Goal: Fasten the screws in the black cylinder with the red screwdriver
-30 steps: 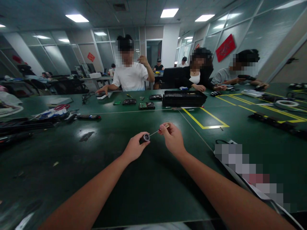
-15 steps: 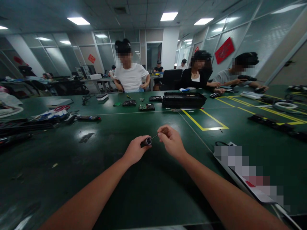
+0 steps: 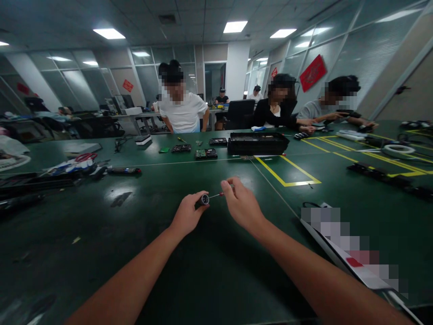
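We find the scene dim and greenish, lit from above by ceiling panels (image 3: 109, 34) that burn out to plain white. A pale glare (image 3: 113, 192) sits on the left of the tabletop (image 3: 162, 180), whose near middle sinks almost to black, with a soft shadow beside the right forearm (image 3: 304, 259). The wide lens stretches things toward the left and right edges. We see the hands (image 3: 185, 213) fairly clearly, but far people (image 3: 221, 99) look soft, and pixel blocks (image 3: 338, 228) cover part of the near right
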The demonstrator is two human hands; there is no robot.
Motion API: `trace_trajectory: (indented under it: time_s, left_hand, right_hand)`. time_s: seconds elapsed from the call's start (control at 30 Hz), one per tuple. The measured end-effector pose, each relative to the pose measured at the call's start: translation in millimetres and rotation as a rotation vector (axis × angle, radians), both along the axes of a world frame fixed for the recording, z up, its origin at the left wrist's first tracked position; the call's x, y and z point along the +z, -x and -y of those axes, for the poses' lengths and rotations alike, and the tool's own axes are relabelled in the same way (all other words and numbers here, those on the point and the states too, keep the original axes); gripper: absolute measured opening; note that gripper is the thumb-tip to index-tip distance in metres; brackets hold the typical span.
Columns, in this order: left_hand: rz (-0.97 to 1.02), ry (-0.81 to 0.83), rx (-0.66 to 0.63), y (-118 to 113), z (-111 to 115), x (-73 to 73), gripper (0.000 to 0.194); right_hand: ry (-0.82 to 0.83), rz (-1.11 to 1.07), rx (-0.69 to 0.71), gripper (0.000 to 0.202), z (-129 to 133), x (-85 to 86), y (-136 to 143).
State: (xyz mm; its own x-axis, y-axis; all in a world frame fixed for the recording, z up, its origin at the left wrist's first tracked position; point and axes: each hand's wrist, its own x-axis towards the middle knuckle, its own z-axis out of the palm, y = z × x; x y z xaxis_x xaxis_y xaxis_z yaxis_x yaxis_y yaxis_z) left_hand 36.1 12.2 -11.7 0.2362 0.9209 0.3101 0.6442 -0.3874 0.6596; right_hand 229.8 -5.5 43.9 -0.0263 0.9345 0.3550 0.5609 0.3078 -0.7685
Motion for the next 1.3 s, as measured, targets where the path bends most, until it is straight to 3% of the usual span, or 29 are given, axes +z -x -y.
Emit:
trace_trajectory:
  time_s: [0.1,0.27,0.47,0.73,0.83,1.3]
  left_hand:
    - [-0.04,0.005,-0.017,-0.7,-0.2,0.7,0.033]
    - [-0.05,-0.038,-0.012,0.0,-3.2,-1.6,0.034]
    - [-0.11,-0.035,-0.045,0.5,-1.6,-1.0,0.033]
    - [-0.094,-0.006,-0.018,0.3,-5.3,-4.3,0.034]
    - [-0.115,-0.007,-0.026,-0.1,-4.3,-4.7,0.034]
    - [-0.117,-0.002,-0.044,0.8,-4.6,-4.4,0.035]
  right_hand:
    - [0.012,0.059,-0.004,0.027,-3.5,2.5,0.4]
    - [0.01,-0.058,0.05,0.012,-9.2,-1.0,-4.0]
    - [-0.009,0.028,0.004,0.034,-12.1,-4.4,-4.8]
    - [-0.048,-0.086,0.067,0.02,-14.8,-26.4,-7.6]
    - [-0.05,-0.046,0.005,0.031,-14.5,-28.4,-9.6]
    - [-0.028,-0.097,0.057,0.026,-14.7,-29.7,-12.2]
